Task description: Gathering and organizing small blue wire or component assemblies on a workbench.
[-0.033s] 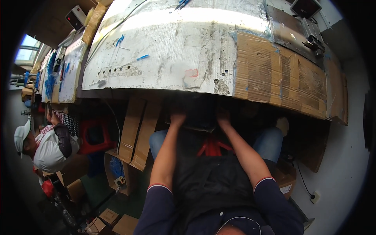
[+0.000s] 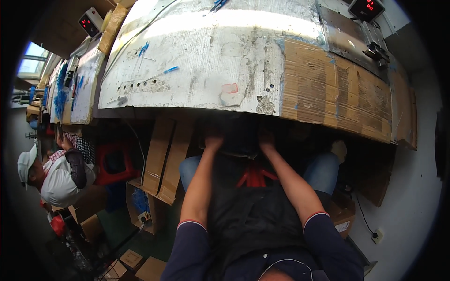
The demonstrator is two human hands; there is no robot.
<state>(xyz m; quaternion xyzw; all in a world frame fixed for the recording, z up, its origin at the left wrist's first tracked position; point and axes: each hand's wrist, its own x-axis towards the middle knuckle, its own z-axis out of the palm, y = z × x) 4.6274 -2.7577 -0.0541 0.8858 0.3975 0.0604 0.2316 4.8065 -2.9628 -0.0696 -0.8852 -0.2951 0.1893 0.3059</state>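
I sit at a worn metal-topped workbench and both my forearms reach forward under its front edge. My left hand and my right hand rest about a hand's width apart on a dark object in the shadow below the bench, above my lap. The fingers are lost in the dark, so the grip cannot be made out. A black apron with a red strap covers my lap.
Brown cardboard covers the bench's right part. Blue pens lie on the top. Small red-digit displays stand at the back. Cardboard boxes and a red stool are under the bench at left. A capped person sits at far left.
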